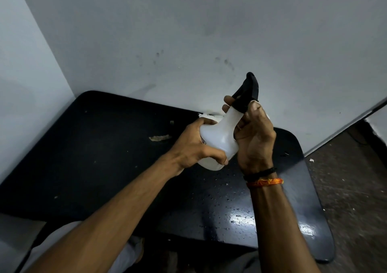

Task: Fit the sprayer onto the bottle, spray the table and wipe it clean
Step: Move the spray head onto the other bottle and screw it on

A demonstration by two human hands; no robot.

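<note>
Left grip: the left hand (pixel 193 145) wraps the wide lower body of the bottle (pixel 219 138), thumb near its base and fingers curled over the far side.
Right grip: the right hand (pixel 254 135) is closed around the bottle's neck, fingertips (pixel 228 101) pinching the black collar of the sprayer (pixel 248 90).
Bottle: white, translucent plastic, held tilted above the desk (pixel 104 157), base toward the person and neck pointing up and away; whether it holds liquid cannot be told.
Sprayer: black, seated on the bottle's neck, its head rising toward the wall (pixel 209 32).
Desk surface: dark and glossy, with small droplets (pixel 236 216) on the near right part and a pale scrap (pixel 160 138) lying left of the hands.
White object: something pale (pixel 209 117) lies at the desk's far edge, mostly hidden behind the bottle; what it is cannot be told.
Edges: the desk's far edge meets the wall; its right edge curves round beside bare floor (pixel 351 189).
Open room: the left half of the desk lies well apart from both hands.
Wrist: black and orange thread bands (pixel 265 178) circle the right wrist.
</note>
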